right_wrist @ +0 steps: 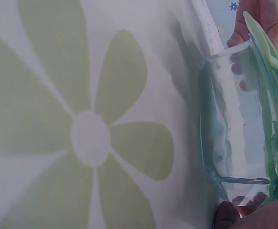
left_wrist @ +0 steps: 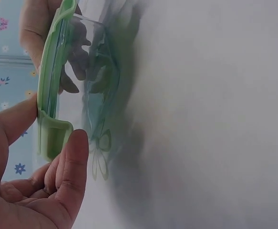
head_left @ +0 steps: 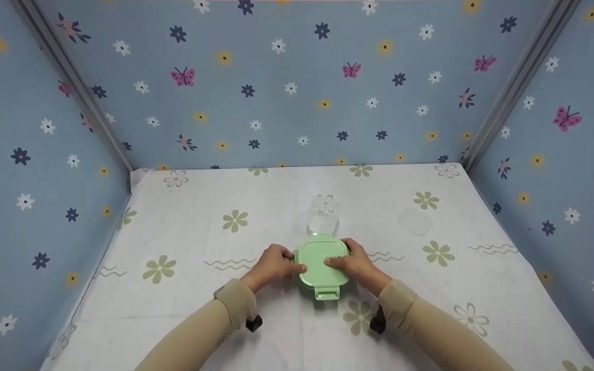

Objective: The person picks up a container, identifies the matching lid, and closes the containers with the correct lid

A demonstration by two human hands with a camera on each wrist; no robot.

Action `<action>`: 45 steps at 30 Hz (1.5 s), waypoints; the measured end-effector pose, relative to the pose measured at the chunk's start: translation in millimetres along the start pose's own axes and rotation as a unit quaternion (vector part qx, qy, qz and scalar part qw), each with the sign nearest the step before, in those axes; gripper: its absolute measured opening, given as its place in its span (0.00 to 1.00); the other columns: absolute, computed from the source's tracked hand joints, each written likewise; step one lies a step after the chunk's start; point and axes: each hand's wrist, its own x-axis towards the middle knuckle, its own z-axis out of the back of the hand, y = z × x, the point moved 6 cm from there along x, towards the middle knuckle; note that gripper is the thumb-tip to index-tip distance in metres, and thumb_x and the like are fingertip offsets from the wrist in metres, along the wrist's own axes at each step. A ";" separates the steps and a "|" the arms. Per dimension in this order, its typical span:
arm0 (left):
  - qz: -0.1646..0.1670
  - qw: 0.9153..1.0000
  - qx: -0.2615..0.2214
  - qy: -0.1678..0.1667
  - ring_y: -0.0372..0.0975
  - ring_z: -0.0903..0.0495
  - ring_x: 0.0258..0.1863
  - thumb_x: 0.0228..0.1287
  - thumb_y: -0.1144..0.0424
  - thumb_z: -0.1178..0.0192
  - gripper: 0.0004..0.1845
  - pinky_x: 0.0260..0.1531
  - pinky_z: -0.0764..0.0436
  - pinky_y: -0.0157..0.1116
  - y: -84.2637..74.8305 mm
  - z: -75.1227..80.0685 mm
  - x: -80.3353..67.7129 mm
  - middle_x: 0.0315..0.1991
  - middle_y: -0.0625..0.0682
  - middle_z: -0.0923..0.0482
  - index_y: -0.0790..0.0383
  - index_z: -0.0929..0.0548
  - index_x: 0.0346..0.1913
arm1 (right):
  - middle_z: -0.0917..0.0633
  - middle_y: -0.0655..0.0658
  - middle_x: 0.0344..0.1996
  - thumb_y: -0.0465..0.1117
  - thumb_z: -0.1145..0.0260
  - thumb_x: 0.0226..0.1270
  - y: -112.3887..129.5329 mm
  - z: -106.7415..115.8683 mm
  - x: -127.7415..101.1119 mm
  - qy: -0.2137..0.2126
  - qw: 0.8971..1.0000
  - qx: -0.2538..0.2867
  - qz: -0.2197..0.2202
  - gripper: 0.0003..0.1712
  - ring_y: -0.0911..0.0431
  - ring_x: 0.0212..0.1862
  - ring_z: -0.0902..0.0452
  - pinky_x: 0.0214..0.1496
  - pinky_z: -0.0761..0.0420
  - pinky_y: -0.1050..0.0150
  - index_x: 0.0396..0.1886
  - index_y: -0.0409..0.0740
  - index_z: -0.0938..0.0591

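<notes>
The bench (head_left: 276, 206), under a white cloth printed with pale green flowers, fills the lower half of the head view, with blue flowered walls (head_left: 297, 93) closing it in on three sides.

Just below the frame's centre stands a clear glass container (left_wrist: 93, 71) topped with a green lid (head_left: 322, 264). One latch flap of the lid sticks out toward the bottom of the frame. Above it in the picture, touching or just beside its far edge, sits a second clear glass container (head_left: 323, 219) with no lid, and a clear lid or small dish (head_left: 414, 221) lies well apart at centre right.

The left hand (head_left: 274, 265) holds the left side of the lid. In the left wrist view its thumb and fingers curl about a side flap, the thumb pad on the flap's outer face. The right hand (head_left: 356, 265) lies over the right side, fingers flat on top of the lid and pressing down; whether its thumb hooks the edge cannot be told.

The work in hand looks like seating or latching the lid. To do it well, press evenly on both sides so the lid sits level on the glass rim, hold the container from sliding on the cloth, and fold each flap fully against the wall.
</notes>
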 end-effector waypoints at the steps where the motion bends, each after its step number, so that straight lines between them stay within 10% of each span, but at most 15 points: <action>1: -0.002 1.000 -0.004 -0.001 0.42 0.13 0.36 0.63 0.55 0.20 0.28 0.37 0.14 0.37 0.2 -0.4 0.0 0.40 0.56 0.13 0.73 0.15 0.55 | 0.17 0.35 0.62 0.37 0.18 0.61 0.2 0.2 -0.4 -0.002 1.000 0.001 0.000 0.38 0.46 0.61 0.22 0.70 0.22 0.47 0.68 0.34 0.23; 29: -0.060 0.994 -0.092 0.010 0.37 0.18 0.28 0.59 0.63 0.22 0.11 0.32 0.16 0.32 5.0 -4.9 3.2 0.26 0.46 0.18 0.66 0.14 0.35 | 0.17 0.35 0.62 0.38 0.19 0.60 0.5 -2.7 -3.6 -0.013 1.000 0.007 0.003 0.39 0.45 0.61 0.22 0.69 0.21 0.48 0.69 0.33 0.23; 45: -0.021 0.994 -0.104 0.009 0.39 0.18 0.33 0.60 0.63 0.21 0.18 0.35 0.16 0.33 9.5 -10.8 7.3 0.36 0.52 0.16 0.70 0.16 0.46 | 0.18 0.33 0.65 0.37 0.21 0.64 1.0 -2.1 -1.6 0.013 1.000 0.023 -0.008 0.39 0.45 0.63 0.22 0.70 0.22 0.48 0.72 0.33 0.25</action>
